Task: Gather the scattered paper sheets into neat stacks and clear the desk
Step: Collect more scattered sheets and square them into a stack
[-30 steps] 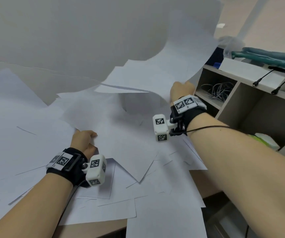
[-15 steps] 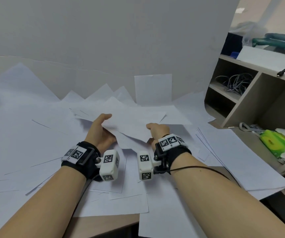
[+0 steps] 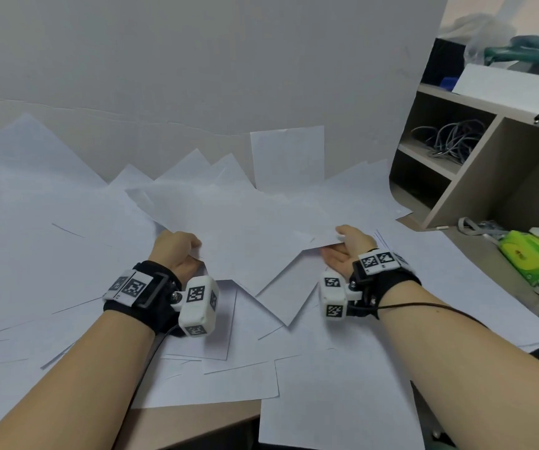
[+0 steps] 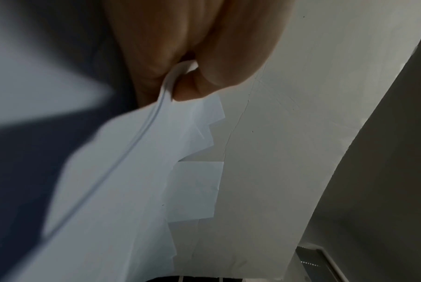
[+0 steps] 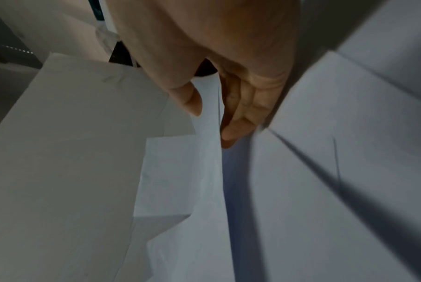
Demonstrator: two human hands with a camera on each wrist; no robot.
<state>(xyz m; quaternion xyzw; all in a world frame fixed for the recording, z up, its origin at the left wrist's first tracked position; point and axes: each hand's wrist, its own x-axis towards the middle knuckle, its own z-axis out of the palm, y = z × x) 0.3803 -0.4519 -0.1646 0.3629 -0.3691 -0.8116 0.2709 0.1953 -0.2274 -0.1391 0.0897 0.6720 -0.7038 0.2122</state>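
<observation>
— Desk and grey wall: how far along does the tidying look?

— Barely begun, by the look of it. Loose paper sheets cover nearly the whole desk, overlapping at all angles, some leaning against the wall, some hanging over the front edge. No squared stack is visible anywhere.

— And the hands?

— Both grasp the same small bundle, lifted a little off the sheets below. The left hand pinches its left edge, fingers curled; the left wrist view shows several layered sheets caught between thumb and fingers. The right hand holds the right edge, thumb on top, fingers underneath.

— Counts?

— Two hands, one held bundle. How many sheets it holds cannot be told, only that there are several. The scattered sheets run to a couple of dozen at least, too overlapped to count. One shelf unit stands at the right, with a coil of cables inside and a green packet beside it.

— What remains?

— Likely almost everything: gathering, squaring, clearing.
</observation>
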